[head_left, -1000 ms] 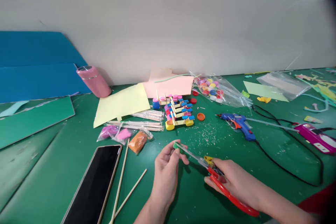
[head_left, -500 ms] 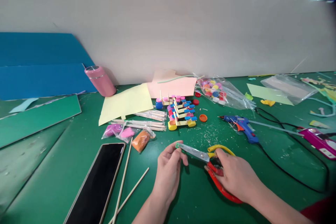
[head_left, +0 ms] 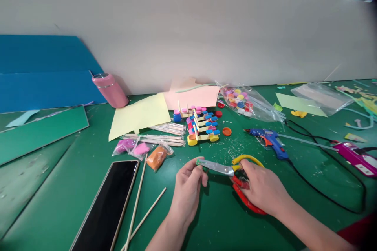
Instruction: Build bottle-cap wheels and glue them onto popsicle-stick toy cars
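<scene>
In my right hand (head_left: 263, 186) is a pair of scissors (head_left: 219, 168) with one yellow and one red handle, its blades pointing left and lying together. My left hand (head_left: 188, 188) is closed in a pinch of thumb and forefinger at the blade tips. A tiny green piece (head_left: 199, 162) shows there; its shape is too small to make out. Just beyond the hands stands a row of small assembled pieces (head_left: 203, 127) made of coloured caps and pale sticks. An orange cap (head_left: 227, 131) lies beside the row.
A blue glue gun (head_left: 269, 139) and its black cord lie at right, near a magenta power strip (head_left: 356, 157). At left are a phone (head_left: 106, 204), wooden sticks (head_left: 151, 210), bagged orange clay (head_left: 157, 157) and a pink bottle (head_left: 111, 91). Behind sits a bag of caps (head_left: 243, 100).
My right hand and the scissors handles have shifted slightly up and left. My left hand keeps its pinch at the blade tips. The whole view has drifted a little.
</scene>
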Tool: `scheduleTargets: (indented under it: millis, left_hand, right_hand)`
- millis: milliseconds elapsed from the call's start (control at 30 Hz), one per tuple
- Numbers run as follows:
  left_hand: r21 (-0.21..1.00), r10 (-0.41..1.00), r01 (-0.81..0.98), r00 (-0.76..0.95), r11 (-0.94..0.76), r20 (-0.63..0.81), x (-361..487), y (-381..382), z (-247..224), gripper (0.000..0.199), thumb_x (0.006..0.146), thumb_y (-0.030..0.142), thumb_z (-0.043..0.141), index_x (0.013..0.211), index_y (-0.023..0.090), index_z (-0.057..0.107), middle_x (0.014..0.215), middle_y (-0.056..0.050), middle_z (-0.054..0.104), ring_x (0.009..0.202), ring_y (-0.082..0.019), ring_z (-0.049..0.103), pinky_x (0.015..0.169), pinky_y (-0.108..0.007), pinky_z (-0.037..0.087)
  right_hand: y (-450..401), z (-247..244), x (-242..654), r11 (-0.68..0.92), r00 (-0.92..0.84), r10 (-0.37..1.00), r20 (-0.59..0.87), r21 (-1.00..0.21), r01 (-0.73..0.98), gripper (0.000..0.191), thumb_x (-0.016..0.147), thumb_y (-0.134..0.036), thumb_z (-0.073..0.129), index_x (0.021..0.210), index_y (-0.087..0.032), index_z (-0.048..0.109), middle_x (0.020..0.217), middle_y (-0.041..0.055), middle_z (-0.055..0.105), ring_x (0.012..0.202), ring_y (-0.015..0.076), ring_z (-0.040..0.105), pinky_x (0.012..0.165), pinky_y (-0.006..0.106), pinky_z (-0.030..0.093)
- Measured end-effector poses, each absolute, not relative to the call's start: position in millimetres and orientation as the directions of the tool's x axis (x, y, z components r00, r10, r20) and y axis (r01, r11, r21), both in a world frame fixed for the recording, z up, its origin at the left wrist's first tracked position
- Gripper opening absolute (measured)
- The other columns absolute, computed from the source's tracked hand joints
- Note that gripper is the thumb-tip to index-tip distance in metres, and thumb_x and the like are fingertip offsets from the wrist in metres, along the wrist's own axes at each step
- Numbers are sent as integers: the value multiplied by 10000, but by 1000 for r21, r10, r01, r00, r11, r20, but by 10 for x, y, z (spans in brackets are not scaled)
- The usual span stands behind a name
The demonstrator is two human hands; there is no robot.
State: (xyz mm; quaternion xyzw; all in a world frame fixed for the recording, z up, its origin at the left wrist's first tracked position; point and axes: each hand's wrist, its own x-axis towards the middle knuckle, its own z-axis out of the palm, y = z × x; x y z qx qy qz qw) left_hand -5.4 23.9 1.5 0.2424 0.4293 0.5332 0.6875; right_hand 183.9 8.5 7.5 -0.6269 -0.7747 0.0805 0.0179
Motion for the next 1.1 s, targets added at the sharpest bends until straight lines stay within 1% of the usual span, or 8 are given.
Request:
scheduleTargets:
  millis: [167,333,467,533,667,867,1000,1100]
  left_hand:
    - [742,935,-589,69,321,-349,-54,250,-13,219,710,196,597,894,80,622,439,26,548,461,-86,447,574,-220,362]
    - [720,938,-621,78,310,-337,-66,255,-10,222,699,184,610,895,80,628,488,7,585,477,-93,481,565,-218,369]
    - [728,945,-615,91,302,-315,-79,252,8,201,707,189,614,882,94,636,664,-33,654,475,-71,477,573,-216,375]
    - [735,946,-608,92,300,-310,-82,251,9,185,720,189,604,878,98,636,626,-20,642,468,-66,469,568,-207,368]
    - [749,949,-595,81,291,-304,-86,249,-5,199,738,201,596,906,98,628,496,11,588,481,-80,475,590,-203,369]
    - [759,959,-594,78,265,-274,-68,222,-13,263,721,231,630,954,109,617,544,-8,618,564,-111,525,653,-228,391]
    - [765,961,-587,97,266,-260,-41,188,0,293,700,243,655,961,114,618,571,-12,627,567,-115,529,642,-231,393]
    - [763,959,-582,127,280,-255,-37,176,0,285,728,240,633,975,100,615,558,-18,625,568,-117,532,651,-234,391]
  right_hand:
    - [30,83,1788,127,-205,960,-189,-357,925,242,807,-455,456,793,-216,420,658,14,621,569,203,591,477,262,353]
    - [-31,171,1758,20,-236,921,-311,-567,823,298,779,-504,496,728,-217,434,618,-17,588,537,152,537,479,227,352]
    - [-24,246,1780,-79,-259,879,-400,-659,748,303,768,-485,515,680,-201,453,598,-40,544,517,108,493,467,194,338]
    - [-11,261,1792,-106,-272,864,-423,-682,723,298,766,-472,518,684,-189,471,589,-50,521,517,93,473,467,182,331]
    - [1,273,1788,-83,-307,848,-433,-679,730,311,782,-483,494,692,-187,466,599,-45,530,515,94,474,463,186,321]
    - [-44,254,1728,44,-203,940,-274,-493,869,302,762,-511,509,784,-214,460,606,-2,604,530,171,540,467,245,301]
    - [-50,219,1720,83,-208,953,-222,-466,881,316,764,-525,499,800,-220,426,598,-4,618,535,191,567,459,255,296]
    - [-35,198,1730,108,-204,962,-181,-431,896,334,765,-538,493,814,-219,410,622,6,626,565,210,584,472,266,312]
